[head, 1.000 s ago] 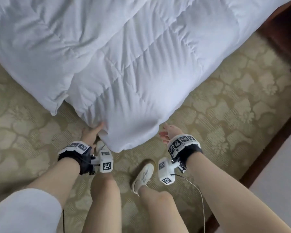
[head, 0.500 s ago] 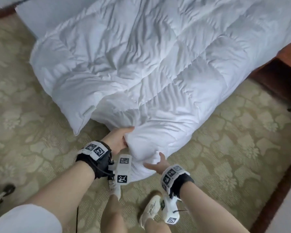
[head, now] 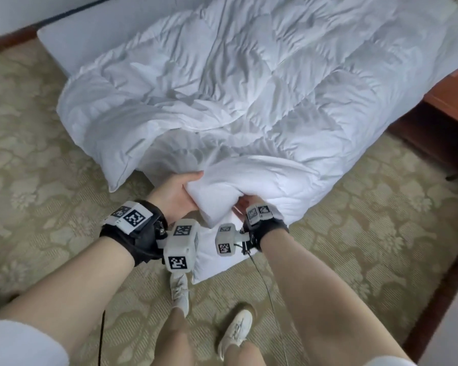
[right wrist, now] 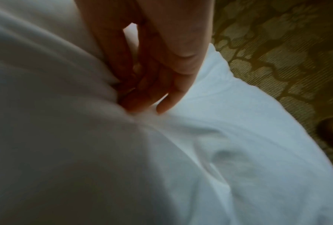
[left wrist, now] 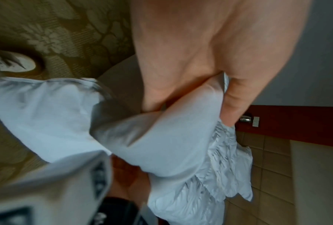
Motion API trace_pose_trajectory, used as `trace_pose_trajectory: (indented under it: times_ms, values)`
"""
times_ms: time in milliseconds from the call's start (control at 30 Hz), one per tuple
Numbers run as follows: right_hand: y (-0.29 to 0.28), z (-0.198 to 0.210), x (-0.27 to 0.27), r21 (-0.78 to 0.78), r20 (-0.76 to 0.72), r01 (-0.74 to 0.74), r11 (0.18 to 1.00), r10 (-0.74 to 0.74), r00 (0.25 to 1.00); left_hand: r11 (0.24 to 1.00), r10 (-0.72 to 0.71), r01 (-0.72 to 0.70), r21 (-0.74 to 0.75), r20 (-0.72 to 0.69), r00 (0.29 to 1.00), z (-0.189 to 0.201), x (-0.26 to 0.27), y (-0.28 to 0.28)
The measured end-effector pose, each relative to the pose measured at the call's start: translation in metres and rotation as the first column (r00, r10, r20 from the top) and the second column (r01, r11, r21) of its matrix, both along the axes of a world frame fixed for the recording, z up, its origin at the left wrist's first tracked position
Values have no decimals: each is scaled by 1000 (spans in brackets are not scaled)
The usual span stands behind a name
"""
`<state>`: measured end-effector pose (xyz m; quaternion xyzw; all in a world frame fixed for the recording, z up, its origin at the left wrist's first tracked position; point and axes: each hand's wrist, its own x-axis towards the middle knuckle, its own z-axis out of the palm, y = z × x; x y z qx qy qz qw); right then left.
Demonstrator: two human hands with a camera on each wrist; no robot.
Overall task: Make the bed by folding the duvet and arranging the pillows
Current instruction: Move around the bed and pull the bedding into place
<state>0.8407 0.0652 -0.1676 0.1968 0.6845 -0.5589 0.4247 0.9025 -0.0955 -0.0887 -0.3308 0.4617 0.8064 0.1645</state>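
Note:
A white quilted duvet (head: 249, 83) hangs off the corner of the bed and down onto the carpet. My left hand (head: 179, 192) grips a bunched corner of it from the left, thumb on top; the left wrist view shows the fabric (left wrist: 161, 129) pinched between thumb and fingers of my left hand (left wrist: 190, 91). My right hand (head: 245, 203) holds the same bunch from the right, mostly buried in cloth. In the right wrist view its fingers (right wrist: 161, 85) curl into the duvet (right wrist: 238, 152). No pillows are in view.
Beige patterned carpet (head: 37, 154) surrounds the bed corner. A bare white mattress edge (head: 72, 40) shows at the upper left. A dark wooden stand (head: 450, 107) sits at the right. My feet in white shoes (head: 236, 331) stand just below the hanging duvet.
Both hands have risen from the carpet-level hem and closed round the duvet corner, lifting it. My view has pulled back and up, showing more of the bed.

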Motion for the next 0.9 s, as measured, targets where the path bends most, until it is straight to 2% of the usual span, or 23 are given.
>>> trace_pose_trajectory:
  times_ms: [33, 67, 100, 133, 167, 200, 233, 300, 333, 367, 400, 467, 567, 633, 667, 700, 733, 767, 800, 833, 900]
  values:
    - [-3, 7, -5, 122, -126, -27, 992, 43, 991, 998, 28, -28, -47, 3, 1000, -5, 0, -3]
    - [-2, 7, -11, 143, -192, -33, 989, 60, 980, 996, 90, -91, -21, -13, 996, -10, 0, -7]
    - [-2, 9, -18, 129, -189, -6, 992, 31, 982, 983, 182, -181, 34, -20, 983, -12, -1, -9]
    - [-3, 14, -20, 37, -126, 132, 991, -127, 984, 977, 212, -212, 11, -47, 976, -18, -1, -12]
    - [-2, 18, -24, -42, -80, 170, 985, -173, 982, 980, 181, -187, -72, -87, 980, -24, -1, -16]
    - [-4, 21, -30, -94, -25, 189, 977, -192, 981, 979, 84, -105, -175, -123, 989, -31, -1, -18]
    - [-5, 23, -37, -163, 23, 289, 943, -289, 957, 965, -41, 9, -260, -116, 992, -39, 2, -19]
    - [-5, 34, -54, -234, 39, 364, 902, -365, 930, 897, -282, 273, -349, 28, 959, -66, 9, -16]
    - [-6, 44, -62, -269, 27, 342, 900, -348, 937, 855, -322, 337, -394, 106, 941, -76, 12, -11]
    - [-7, 49, -71, -301, -1, 333, 894, -349, 937, 839, -296, 340, -425, 168, 940, -86, 11, -7]
    - [-7, 55, -78, -323, -15, 313, 893, -336, 942, 853, -220, 285, -436, 194, 956, -95, 8, -4]
    - [-7, 59, -87, -342, -58, 265, 902, -301, 952, 869, -133, 215, -446, 208, 969, -106, 1, 10]
    - [-2, 54, -84, -369, -84, 220, 903, -268, 960, 839, -140, 230, -493, 213, 967, -116, -12, 23]
    - [8, 39, -76, -285, -113, 214, 934, -255, 960, 816, -151, 238, -526, 204, 967, -117, -19, 28]
    - [16, 28, -69, -194, -123, 189, 963, -215, 969, 828, -166, 248, -503, 202, 965, -116, -21, 32]
    - [27, 20, -61, -18, -144, 112, 994, -113, 983, 845, -185, 255, -469, 191, 964, -111, -23, 36]
    - [42, 11, -51, 214, -110, -22, 977, 46, 993, 863, -198, 253, -438, 169, 966, -102, -25, 40]
    - [59, -2, -40, 437, -83, -130, 890, 184, 979, 876, -199, 239, -420, 137, 970, -93, -26, 41]
    - [75, -7, -25, 584, -27, -201, 787, 266, 964, 890, -180, 205, -407, 99, 979, -84, -26, 41]
    - [88, -7, -7, 640, 82, -343, 687, 384, 920, 908, -157, 172, -382, 69, 985, -71, -26, 37]
    - [103, -9, 18, 655, 161, -453, 604, 475, 865, 944, -114, 117, -310, 26, 993, -50, -26, 21]
